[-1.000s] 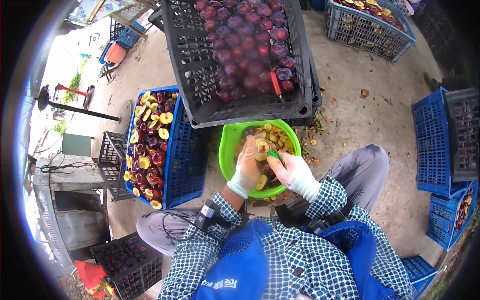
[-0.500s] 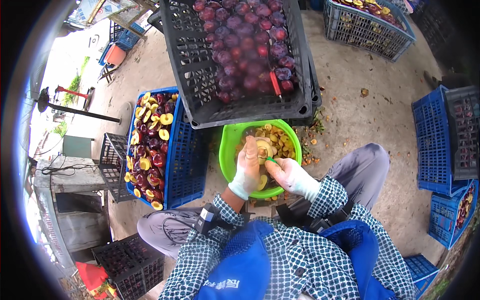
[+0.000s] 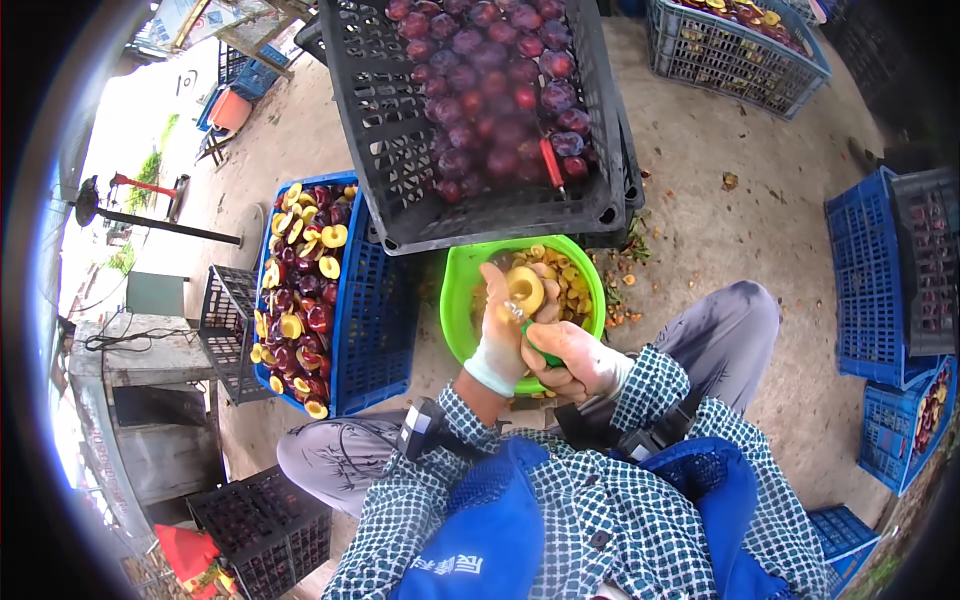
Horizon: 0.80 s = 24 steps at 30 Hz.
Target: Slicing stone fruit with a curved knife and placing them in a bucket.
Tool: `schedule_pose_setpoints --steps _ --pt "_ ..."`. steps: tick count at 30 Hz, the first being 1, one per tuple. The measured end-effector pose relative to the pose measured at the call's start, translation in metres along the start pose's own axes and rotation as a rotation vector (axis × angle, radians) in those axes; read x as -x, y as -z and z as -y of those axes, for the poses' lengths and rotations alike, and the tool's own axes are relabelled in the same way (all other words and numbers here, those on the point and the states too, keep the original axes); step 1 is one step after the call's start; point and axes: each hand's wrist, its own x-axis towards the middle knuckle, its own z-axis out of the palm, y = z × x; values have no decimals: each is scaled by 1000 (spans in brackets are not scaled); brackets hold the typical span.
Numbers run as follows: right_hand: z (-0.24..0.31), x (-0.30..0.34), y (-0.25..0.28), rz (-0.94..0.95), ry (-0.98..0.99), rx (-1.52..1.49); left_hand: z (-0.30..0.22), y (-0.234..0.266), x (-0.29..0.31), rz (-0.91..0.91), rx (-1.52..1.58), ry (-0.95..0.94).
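My left hand [image 3: 497, 335], white-gloved with bare fingertips, closes around a yellow-fleshed plum half [image 3: 526, 286], its hollowed cut side up. My right hand [image 3: 578, 354], gloved the same way, grips a small green-handled pitting tool [image 3: 543, 348]. The tool's metal tip lies just below the plum half, close to my left palm. Both hands are over a bright green basin [image 3: 456, 300]. Yellowish-brown plum pits and scraps [image 3: 573, 288] lie in it, partly hidden by my hands.
Beyond the basin, a black crate [image 3: 390, 190] of whole plums holds a red-handled tool [image 3: 552, 163]. A blue crate [image 3: 375, 310] of plum halves stands at the left. Blue crates [image 3: 865, 290] are stacked at the right, another crate [image 3: 735, 75] at the far right.
The tool has come back from the plum half toward me, showing more of its green handle. My right hand has shifted slightly left and closer. The hollow in the plum half shows more clearly.
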Motion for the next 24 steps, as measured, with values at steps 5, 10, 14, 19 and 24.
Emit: schedule_pose_setpoints --steps 5,10,14,19,24 --pt "8 -7 15 -371 139 347 -12 72 -22 -85 71 19" --pt "9 -14 26 -514 108 356 -13 74 -16 -121 -124 -93" --pt "-23 -27 51 -644 335 954 -8 65 -17 -72 -52 -56" --pt "-2 -26 39 -729 286 469 -7 151 -28 -97 -1253 -521" --pt "2 -20 51 -770 270 447 15 97 -43 -61 -2000 -232"
